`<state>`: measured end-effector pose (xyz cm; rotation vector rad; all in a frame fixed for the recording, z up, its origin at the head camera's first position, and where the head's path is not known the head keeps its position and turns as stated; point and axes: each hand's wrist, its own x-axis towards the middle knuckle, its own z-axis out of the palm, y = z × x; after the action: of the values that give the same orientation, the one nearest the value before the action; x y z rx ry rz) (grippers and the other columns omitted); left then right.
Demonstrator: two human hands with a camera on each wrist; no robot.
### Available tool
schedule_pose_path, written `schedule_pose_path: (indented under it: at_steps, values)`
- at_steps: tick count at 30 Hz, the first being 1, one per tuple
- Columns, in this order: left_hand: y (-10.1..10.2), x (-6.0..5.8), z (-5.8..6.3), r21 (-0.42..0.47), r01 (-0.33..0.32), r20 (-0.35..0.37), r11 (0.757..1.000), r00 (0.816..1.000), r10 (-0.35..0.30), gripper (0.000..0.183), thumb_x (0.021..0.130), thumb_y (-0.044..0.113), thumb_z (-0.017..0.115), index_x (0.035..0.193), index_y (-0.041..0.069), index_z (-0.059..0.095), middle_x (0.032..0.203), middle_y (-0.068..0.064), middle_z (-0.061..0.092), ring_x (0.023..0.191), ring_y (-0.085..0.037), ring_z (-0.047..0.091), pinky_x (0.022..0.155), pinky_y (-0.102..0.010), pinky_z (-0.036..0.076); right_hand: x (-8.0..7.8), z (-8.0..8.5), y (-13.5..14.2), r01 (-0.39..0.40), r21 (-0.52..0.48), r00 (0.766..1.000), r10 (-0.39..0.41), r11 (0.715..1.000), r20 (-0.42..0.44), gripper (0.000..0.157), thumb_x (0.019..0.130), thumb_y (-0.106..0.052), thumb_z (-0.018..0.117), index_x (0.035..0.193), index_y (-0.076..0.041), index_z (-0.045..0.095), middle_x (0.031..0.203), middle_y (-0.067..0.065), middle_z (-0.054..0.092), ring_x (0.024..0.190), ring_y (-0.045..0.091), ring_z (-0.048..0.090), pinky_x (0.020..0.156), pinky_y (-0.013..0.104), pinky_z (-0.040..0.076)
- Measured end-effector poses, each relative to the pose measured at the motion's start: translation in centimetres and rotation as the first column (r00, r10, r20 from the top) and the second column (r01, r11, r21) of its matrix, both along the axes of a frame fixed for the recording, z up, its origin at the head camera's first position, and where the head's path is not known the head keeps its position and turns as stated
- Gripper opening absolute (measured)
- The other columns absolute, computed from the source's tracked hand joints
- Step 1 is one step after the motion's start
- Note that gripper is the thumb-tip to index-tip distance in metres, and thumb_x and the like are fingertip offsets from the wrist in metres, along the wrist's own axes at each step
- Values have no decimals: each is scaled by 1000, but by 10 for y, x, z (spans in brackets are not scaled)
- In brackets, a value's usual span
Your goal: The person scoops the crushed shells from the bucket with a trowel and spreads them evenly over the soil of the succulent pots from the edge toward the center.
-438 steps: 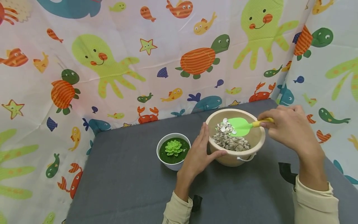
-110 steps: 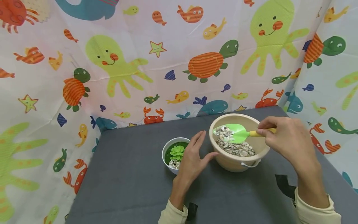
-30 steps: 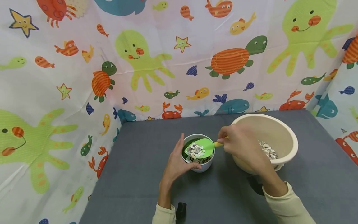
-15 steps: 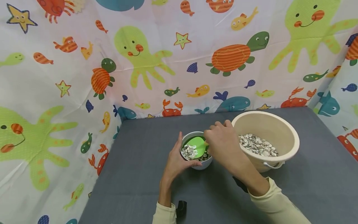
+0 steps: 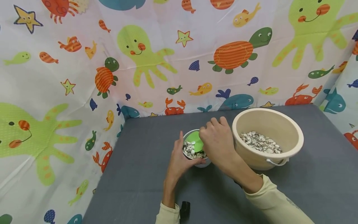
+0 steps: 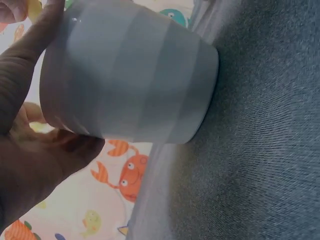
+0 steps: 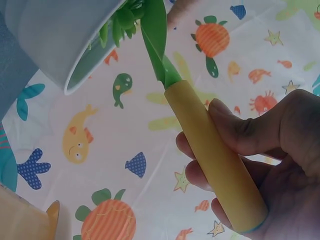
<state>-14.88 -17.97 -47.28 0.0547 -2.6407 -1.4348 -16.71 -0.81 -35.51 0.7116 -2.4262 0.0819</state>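
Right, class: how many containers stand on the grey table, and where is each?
2: the small pot, held by the left hand, and the beige bucket, to the pot's right in the head view. No others show.

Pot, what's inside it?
Shells lie in the pot, with the scoop at its mouth. Green leaves show at the rim. The right hand blocks part of the head view; anything beneath the shells is covered.

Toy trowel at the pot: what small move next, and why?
I'd probably lift the toy trowel gently clear of the pot: in the head view, its visible blade face looks bare, and small shells lie beside it in the pot. The left hand grips the pot; succulent leaves sit close to the blade, hence gently.
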Motion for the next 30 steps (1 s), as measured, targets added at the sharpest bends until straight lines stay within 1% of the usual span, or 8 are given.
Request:
schedule_pose_path:
  at_steps: [4, 9, 13, 17, 19, 24, 28, 30]
  values:
    - [5, 4, 1, -93, -72, -40, 993, 997, 68, 139, 64, 51, 99, 169, 18, 16, 141, -13, 46, 118, -24, 53, 99, -44, 53, -1, -2, -2, -1, 2, 1000, 1, 1000, -13, 13, 76, -5, 82, 70, -6, 71, 66, 9, 63, 71, 26, 54, 76, 41, 38]
    - [13, 8, -1, -213, -154, -122, 965, 984, 131, 139, 61, 55, 99, 167, 8, 23, 125, -12, 48, 108, -20, 51, 91, -40, 56, -2, -2, 0, 14, 6, 999, -14, 1000, -30, 13, 74, -6, 83, 70, -6, 71, 66, 9, 62, 72, 26, 54, 77, 42, 39]
    - [11, 10, 1, -236, -150, -134, 960, 984, 121, 136, 63, 54, 99, 166, 6, 25, 121, -11, 49, 108, -19, 50, 90, -37, 55, -1, 0, 2, 8, 3, 1000, -8, 1000, -28, 9, 77, -6, 81, 73, -5, 73, 68, 10, 64, 74, 27, 55, 79, 43, 39]
    - [2, 6, 3, -182, -77, -107, 980, 993, 58, 133, 65, 46, 100, 167, 7, 24, 118, -10, 48, 106, -21, 51, 88, -36, 52, -2, 2, 6, 6, 2, 1000, -5, 1000, -24, 7, 76, -5, 80, 75, -6, 74, 69, 10, 65, 75, 27, 56, 80, 44, 40]
    - [-2, 3, 3, -133, -26, -100, 991, 995, 13, 128, 65, 41, 100, 166, 7, 28, 122, -11, 48, 109, -21, 53, 92, -37, 53, -2, 2, 8, 6, 6, 1000, -6, 1000, -18, 7, 76, -5, 81, 76, -6, 74, 71, 11, 66, 76, 28, 56, 80, 45, 41]
    - [-5, 1, -8, 47, 74, -73, 996, 995, -70, 112, 71, 33, 99, 159, 9, 34, 159, -11, 41, 139, -24, 53, 114, -46, 49, 3, -1, 9, 9, 32, 1000, -9, 999, 5, 13, 74, -10, 86, 81, -5, 76, 75, 11, 69, 77, 27, 57, 80, 44, 43]
    - [0, 4, -15, 179, 67, -82, 982, 995, -53, 112, 71, 29, 99, 156, 11, 29, 163, -6, 44, 146, -20, 50, 119, -45, 45, 7, -2, 8, 16, 29, 1000, -15, 999, -12, 17, 74, -13, 88, 80, -4, 76, 73, 11, 66, 76, 26, 55, 79, 44, 42]
    - [2, 4, -15, 197, 41, -107, 980, 994, -20, 115, 69, 29, 100, 157, 12, 28, 157, -5, 50, 141, -20, 54, 117, -44, 47, 8, -2, 8, 18, 16, 999, -18, 1000, -31, 15, 74, -10, 87, 78, -5, 74, 71, 10, 64, 74, 26, 53, 79, 44, 41]
